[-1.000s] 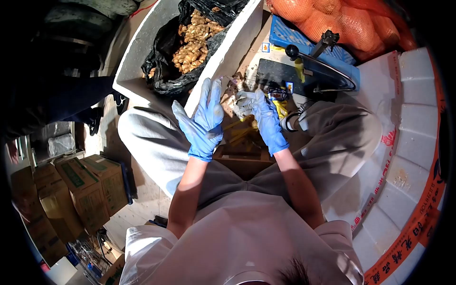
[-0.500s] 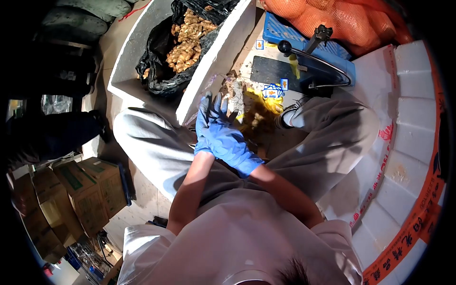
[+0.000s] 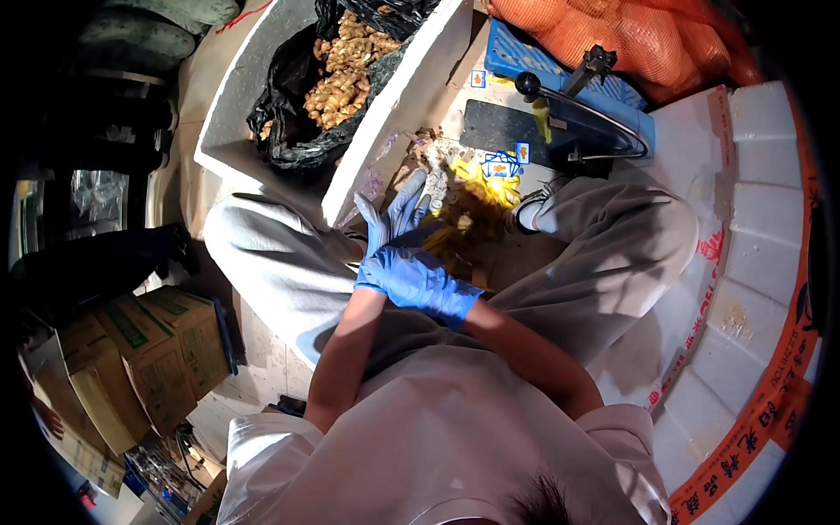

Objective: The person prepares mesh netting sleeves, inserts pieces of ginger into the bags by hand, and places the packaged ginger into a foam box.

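Observation:
Both my hands wear blue gloves and meet above my crossed legs. My left hand (image 3: 395,214) points forward with its fingers stretched and spread, holding nothing. Across its wrist lies my right hand (image 3: 424,282), its fingers closed on the cuff of the left glove (image 3: 376,262). Just beyond my fingertips is a white foam box (image 3: 398,114) with a black plastic bag (image 3: 289,114) in it. Ginger (image 3: 339,94) fills the open bag. To the right of my fingers, yellow strips (image 3: 494,188) and small blue-edged labels (image 3: 501,164) lie on the floor among brown debris.
A blue device with a curved metal lever (image 3: 612,114) stands ahead on the right. Orange mesh sacks (image 3: 612,39) lie behind it. White foam boxes (image 3: 744,262) line the right side. Cardboard boxes (image 3: 157,359) are stacked at left, near a person's dark-clothed leg (image 3: 105,262).
My right hand has slid back from the left hand's palm area to its wrist. The left fingers have spread further apart.

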`<state>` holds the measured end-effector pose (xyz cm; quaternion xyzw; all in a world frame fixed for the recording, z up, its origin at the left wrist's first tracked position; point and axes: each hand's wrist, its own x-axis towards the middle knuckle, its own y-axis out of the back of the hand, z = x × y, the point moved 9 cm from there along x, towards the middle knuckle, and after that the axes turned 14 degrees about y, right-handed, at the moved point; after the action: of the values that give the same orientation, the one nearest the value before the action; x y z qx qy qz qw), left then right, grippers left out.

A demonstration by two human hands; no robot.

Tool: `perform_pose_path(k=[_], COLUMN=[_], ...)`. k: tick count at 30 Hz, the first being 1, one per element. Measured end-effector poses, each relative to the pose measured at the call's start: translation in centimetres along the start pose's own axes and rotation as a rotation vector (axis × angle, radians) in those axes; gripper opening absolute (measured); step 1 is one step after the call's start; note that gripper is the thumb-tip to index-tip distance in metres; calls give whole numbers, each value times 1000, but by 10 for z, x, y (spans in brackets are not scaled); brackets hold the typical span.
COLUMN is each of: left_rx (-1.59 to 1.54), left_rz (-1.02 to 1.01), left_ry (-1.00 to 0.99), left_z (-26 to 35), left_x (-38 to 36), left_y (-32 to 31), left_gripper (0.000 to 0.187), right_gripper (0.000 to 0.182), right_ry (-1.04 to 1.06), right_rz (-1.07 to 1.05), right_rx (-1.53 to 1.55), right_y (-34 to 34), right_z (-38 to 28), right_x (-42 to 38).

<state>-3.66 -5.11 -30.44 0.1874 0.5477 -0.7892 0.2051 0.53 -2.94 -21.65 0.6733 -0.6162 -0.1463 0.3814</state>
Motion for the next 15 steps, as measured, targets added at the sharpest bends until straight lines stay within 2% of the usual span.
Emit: perform_pose_path(k=[2,4,5,7,9,11,12,13,14,15], left_rx=[63,47,33,21,-152,-232,-236,-241,-233,-271], left_rz=[-29,-17,-5,21,-173,-177,-64,48,232,178], left_ry=[2,-36,-73,-119,-112,-89,-59,-26,19,26], left_z=[-1,-1,2,4,1,0,-1,-4,-11,-18], left_x=[0,-3,-5,-6,-1,2,6,10,15,27], left_y=[-5,-13,-19,-15,-1,7,20,33,52,75], left_gripper=[92,92,92,91,92,99,93,88,68,41], right_gripper=[12,13,13,17,20,19,17,15,14,16], right_ry=[28,-142,-142,-72,-81,-302,-394,-472,-487,-768], right_rz=[34,173,173,409,428,521,547,691,913,1030], right_rx=[-32,179,180,265,279,282,275,549,894,1093], right_y=[3,3,2,19,30,37,35,10,23,14], right_z=[1,23,24,25,28,55,74,112,123,147], right_x=[-3,-12,-12,-16,-18,-30,-41,-60,-69,-100])
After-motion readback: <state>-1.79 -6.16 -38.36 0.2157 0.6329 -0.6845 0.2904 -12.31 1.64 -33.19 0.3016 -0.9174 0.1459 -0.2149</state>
